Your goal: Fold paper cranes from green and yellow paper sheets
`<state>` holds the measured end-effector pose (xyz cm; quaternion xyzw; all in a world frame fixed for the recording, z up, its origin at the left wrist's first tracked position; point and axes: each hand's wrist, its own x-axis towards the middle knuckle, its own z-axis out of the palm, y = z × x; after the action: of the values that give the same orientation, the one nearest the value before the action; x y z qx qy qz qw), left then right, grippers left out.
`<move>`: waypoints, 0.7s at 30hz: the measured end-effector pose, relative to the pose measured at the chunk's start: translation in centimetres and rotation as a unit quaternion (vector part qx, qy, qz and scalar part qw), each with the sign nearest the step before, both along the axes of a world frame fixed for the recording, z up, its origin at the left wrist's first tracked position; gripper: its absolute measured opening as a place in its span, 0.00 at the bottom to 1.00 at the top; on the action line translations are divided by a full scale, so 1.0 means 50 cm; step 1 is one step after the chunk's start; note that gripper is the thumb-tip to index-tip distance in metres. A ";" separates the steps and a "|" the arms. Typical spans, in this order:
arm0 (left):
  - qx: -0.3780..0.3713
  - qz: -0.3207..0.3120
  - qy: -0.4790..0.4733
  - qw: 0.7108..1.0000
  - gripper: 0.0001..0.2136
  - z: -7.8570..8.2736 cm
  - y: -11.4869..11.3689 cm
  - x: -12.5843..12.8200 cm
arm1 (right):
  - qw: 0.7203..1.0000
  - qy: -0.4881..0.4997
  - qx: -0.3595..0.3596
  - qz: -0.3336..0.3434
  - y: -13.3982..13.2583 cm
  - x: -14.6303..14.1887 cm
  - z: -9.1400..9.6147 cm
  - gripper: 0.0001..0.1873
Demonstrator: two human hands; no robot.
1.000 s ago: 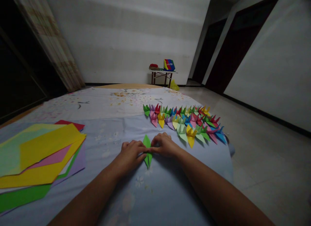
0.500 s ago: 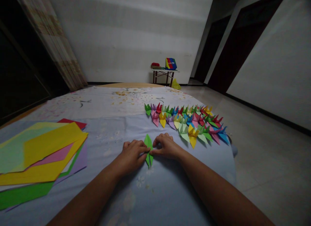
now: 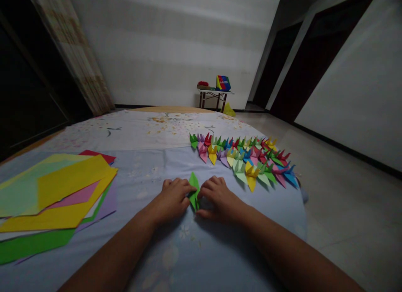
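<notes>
The left hand (image 3: 171,198) and right hand (image 3: 220,196) lie knuckles up on the cloth (image 3: 147,166), fingers curled in. Their tips meet on the green paper (image 3: 193,186), so both hands are closed on it from either side. The paper rests on the cloth between them, a narrow pointed shape with its upper tip standing clear of the fingers.

A second ago the hands sat a little apart and the lower point of the paper showed plainly below them. Now they have drawn together over its lower half, and only a sliver shows there. The paper looks slimmer than before, though in this dim light that may be only the fingers covering it. I judge that the work is at a pressing stage, with a crease being flattened on the lower part rather than a new flap being lifted.

Just beyond the right hand, and apart from it, lie the cranes (image 3: 245,161) in close rows of many colours, unmoved. Well to the left is a loose stack of sheets (image 3: 63,187), yellow on top. A small table (image 3: 215,94) stands far off by the wall
</notes>
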<state>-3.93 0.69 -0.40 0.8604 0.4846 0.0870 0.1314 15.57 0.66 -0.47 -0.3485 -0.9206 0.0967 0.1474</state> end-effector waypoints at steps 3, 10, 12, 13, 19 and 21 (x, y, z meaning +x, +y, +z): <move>0.011 -0.010 0.010 1.000 0.22 0.002 -0.006 0.001 | 1.000 0.021 0.013 0.018 0.002 -0.001 -0.001 0.11; 0.071 -0.006 -0.075 0.995 0.12 -0.007 0.006 0.002 | 0.989 0.145 0.024 -0.016 0.019 -0.013 0.013 0.10; 0.054 0.016 -0.147 0.987 0.09 -0.001 0.010 0.007 | 0.975 0.216 0.005 -0.054 0.027 -0.017 0.026 0.11; 0.030 0.032 -0.198 0.979 0.08 0.004 0.011 0.010 | 0.962 0.261 -0.013 -0.076 0.032 -0.019 0.033 0.12; -0.189 0.098 -0.460 0.862 0.14 0.024 0.010 0.031 | 0.852 0.446 -0.260 -0.091 0.065 -0.030 0.040 0.16; -0.209 0.100 -0.482 0.845 0.14 0.020 0.009 0.035 | 0.817 0.467 -0.331 -0.071 0.069 -0.034 0.030 0.17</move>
<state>-2.16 1.16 0.61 0.6091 0.4506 0.4002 0.5155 13.85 4.12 1.01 -0.3537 -0.6262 0.5360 0.4422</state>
